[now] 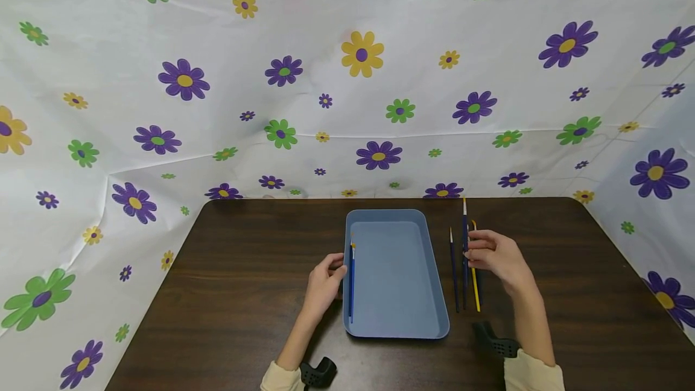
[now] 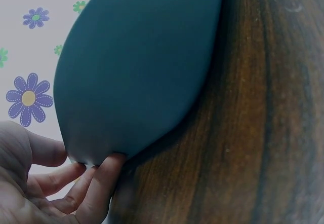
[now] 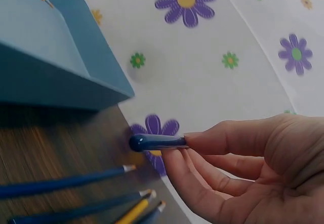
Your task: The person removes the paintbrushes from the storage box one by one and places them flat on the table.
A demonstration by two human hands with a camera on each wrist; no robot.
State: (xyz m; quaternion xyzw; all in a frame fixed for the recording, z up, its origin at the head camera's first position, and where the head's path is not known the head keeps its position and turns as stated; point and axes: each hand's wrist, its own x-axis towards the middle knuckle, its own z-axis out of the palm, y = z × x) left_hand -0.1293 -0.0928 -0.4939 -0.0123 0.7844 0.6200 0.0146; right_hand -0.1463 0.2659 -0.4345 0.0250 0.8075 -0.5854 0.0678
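A blue-grey rectangular tray (image 1: pixel 388 282) lies on the table, with two thin blue paintbrushes (image 1: pixel 353 285) along its left inner side. At its left edge, my left hand (image 1: pixel 324 285) holds the tray with thumb at the rim and fingertips against the outer wall. My right hand (image 1: pixel 499 258) is right of the tray and pinches a blue paintbrush (image 3: pixel 157 142) between thumb and fingers. The rounded handle end of that brush shows in the right wrist view; the rest is hidden by the fingers. Beneath and beside this hand lie several paintbrushes, including a yellow one (image 1: pixel 476 282) and a dark blue one (image 1: pixel 453 273).
The dark wooden table (image 1: pixel 260 246) extends to both sides of the tray. A white flowered cloth (image 1: pixel 315 35) hangs behind it and along the sides. Each wrist wears a black camera mount, such as the left one (image 1: pixel 318 373).
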